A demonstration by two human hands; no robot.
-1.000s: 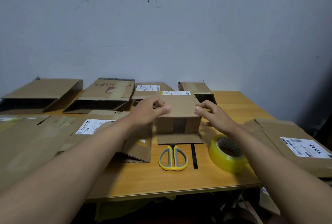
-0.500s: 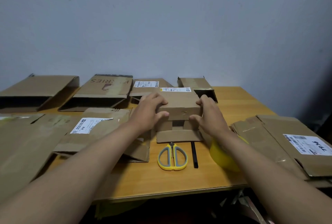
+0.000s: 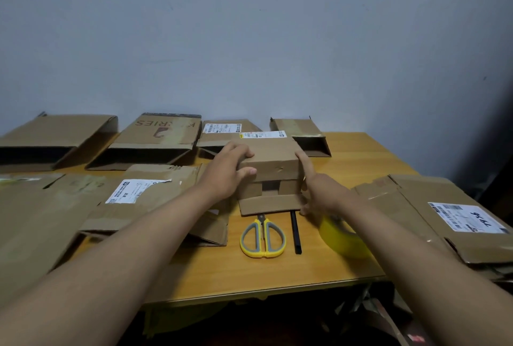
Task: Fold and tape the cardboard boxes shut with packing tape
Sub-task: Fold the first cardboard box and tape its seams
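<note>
**Both hands on the small box at mid-table**

We see a wooden table (image 3: pixel 277 276) against a pale wall (image 3: pixel 249 40), covered on most sides with cardboard. The biggest pieces are the flattened boxes: one on the far left (image 3: pixel 33 223), one with a white label (image 3: pixel 155 193) under our left forearm, and one on the right (image 3: pixel 444 206), also labelled. Along the back edge lie four more boxes collapsed or lying open on their sides; the second from the left (image 3: pixel 161 134) carries printed letters.

In the middle of the table stands the small box (image 3: pixel 270 162) we are working on, its open end facing us. The upper flap is folded down, the two side flaps are turned inward, and the bottom flap (image 3: pixel 269 204) lies flat on the table towards us.

Our left hand (image 3: pixel 227 173) grips the box's left side, fingers over the top and thumb pressed on the folded front flap. Our right hand (image 3: pixel 313 184) lies flat against the right side, fingers together; we cannot tell where its thumb is.

The roll of yellow tape (image 3: pixel 341 237) sits just under our right wrist, partly hidden. The yellow-and-grey scissors (image 3: pixel 263 237) lie closed in front of the bottom flap, with a black pen (image 3: pixel 294 231) beside them on the right.
</note>
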